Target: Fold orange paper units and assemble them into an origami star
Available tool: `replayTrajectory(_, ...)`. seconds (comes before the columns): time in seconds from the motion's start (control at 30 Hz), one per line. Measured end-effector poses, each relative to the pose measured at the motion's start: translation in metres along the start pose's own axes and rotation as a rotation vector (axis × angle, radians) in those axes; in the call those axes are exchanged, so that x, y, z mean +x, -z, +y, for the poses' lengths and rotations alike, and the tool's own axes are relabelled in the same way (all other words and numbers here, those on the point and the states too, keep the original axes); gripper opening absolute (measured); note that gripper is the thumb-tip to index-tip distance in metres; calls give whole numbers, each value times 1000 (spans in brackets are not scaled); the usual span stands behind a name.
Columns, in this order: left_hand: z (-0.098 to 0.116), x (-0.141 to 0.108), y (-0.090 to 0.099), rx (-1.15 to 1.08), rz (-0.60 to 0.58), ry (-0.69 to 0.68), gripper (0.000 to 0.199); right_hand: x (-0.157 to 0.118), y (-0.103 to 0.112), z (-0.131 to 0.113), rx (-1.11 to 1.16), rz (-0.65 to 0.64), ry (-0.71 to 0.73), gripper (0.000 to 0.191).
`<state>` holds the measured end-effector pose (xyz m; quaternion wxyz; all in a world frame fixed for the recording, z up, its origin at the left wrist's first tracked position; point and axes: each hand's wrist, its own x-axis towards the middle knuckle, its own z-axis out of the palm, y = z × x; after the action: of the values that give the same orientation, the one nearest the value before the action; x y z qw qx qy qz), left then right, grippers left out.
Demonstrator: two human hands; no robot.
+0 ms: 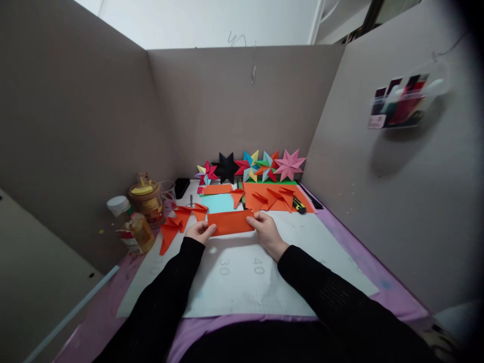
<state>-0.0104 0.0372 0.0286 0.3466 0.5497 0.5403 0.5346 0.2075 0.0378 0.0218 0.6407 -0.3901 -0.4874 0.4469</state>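
Note:
An orange paper rectangle (231,223) is stretched between my two hands, a little above the white mat. My left hand (200,232) pinches its left end with the thumb on top. At the other end, my right hand (267,232) grips the upper right corner between thumb and fingers. To the left of my left hand lie several folded orange paper pieces (170,233). More folded orange pieces (275,197) rest on orange sheets (251,189) beyond my right hand. A light blue sheet (217,202) lies just behind the held paper.
Folded paper stars (290,165) stand along the back wall. A yellow-and-black cutter (299,205) lies at the right. A bottle with a white cap (135,232), a brown tub (146,201) and a clear cup (167,191) stand at the left. Grey partitions (245,111) enclose the table.

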Motion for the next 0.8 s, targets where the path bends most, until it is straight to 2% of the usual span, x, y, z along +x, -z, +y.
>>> replayTrajectory(0.3,4,-1,1,-9,159,46,26,0,-1,1,-51,81,50,33)
replayTrajectory(0.8,-4,4,0,-125,145,97,28,-1,-1,4,-17,84,27,33)
